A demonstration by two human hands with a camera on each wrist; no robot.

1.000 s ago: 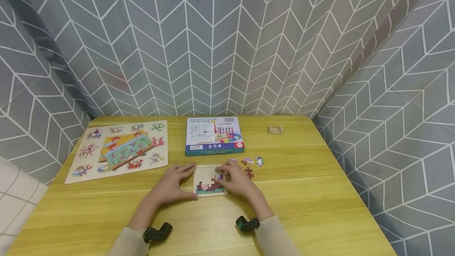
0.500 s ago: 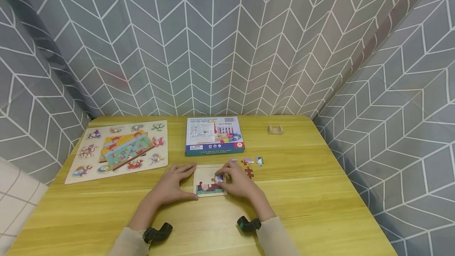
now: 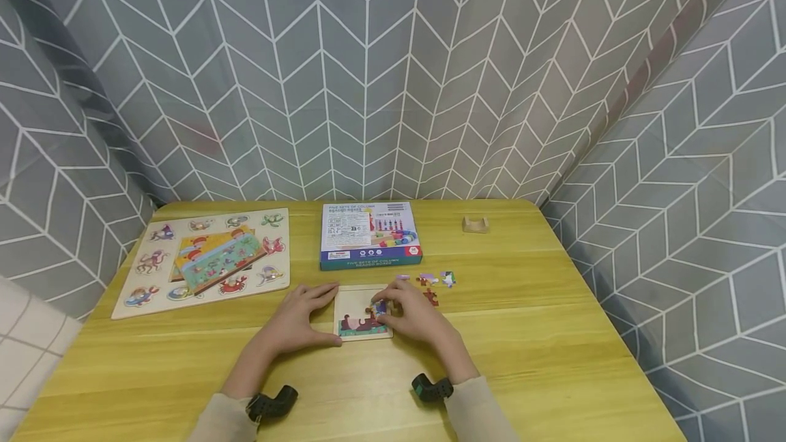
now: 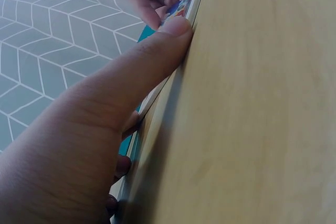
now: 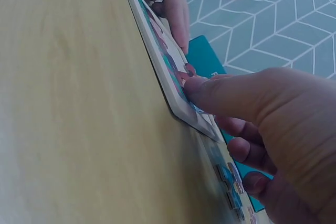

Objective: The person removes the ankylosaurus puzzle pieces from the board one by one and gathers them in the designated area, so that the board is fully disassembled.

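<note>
A small square wooden puzzle board (image 3: 351, 297) lies on the table, partly filled along its lower side with brown and green pieces. My left hand (image 3: 299, 319) holds it at the left, thumb at the near corner and fingertips at the far corner. Over the board's right side, my right hand (image 3: 413, 312) pinches a blue and purple puzzle piece (image 3: 381, 307) between thumb and fingers. In the right wrist view the right thumb (image 5: 210, 94) is low against the board, close to a brown piece, and covers much of the held piece.
Several loose puzzle pieces (image 3: 430, 280) lie beyond the right hand. Behind the board is a printed box (image 3: 371, 261). A sea-animal peg board (image 3: 138, 271) with two picture boards on it lies at the left, and a small wooden holder (image 3: 475, 225) stands at the back right.
My right hand has shifted slightly to the right and adjusted the piece in its fingers, so more of its blue face shows. The left hand and the board have stayed in place.
</note>
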